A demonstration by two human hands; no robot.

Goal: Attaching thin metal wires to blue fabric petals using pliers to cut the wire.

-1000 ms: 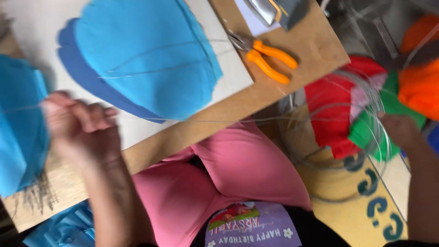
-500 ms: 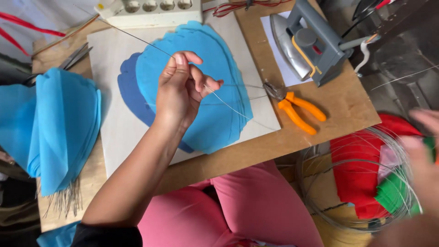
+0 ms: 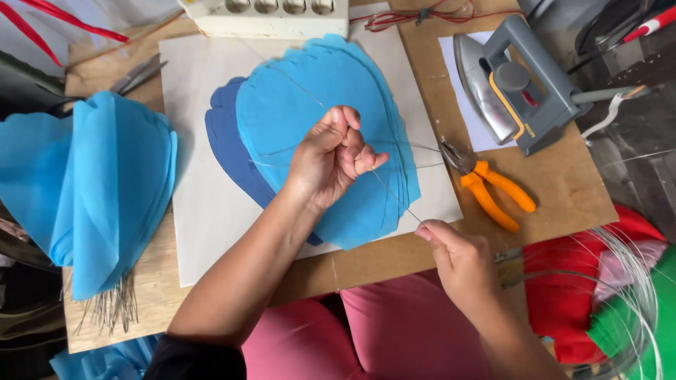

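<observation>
Left hand: clenching the thin silver wire above the light blue scalloped paper sheets.
Right hand: pinching the wire's other end.
Wire: running toward 4 o'clock between the hands.

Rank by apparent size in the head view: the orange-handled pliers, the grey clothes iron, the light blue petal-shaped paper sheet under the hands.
1. Light blue petal-shaped paper sheet, clearly largest.
2. Grey clothes iron.
3. Orange-handled pliers, smallest, slimmer than the iron.
</observation>
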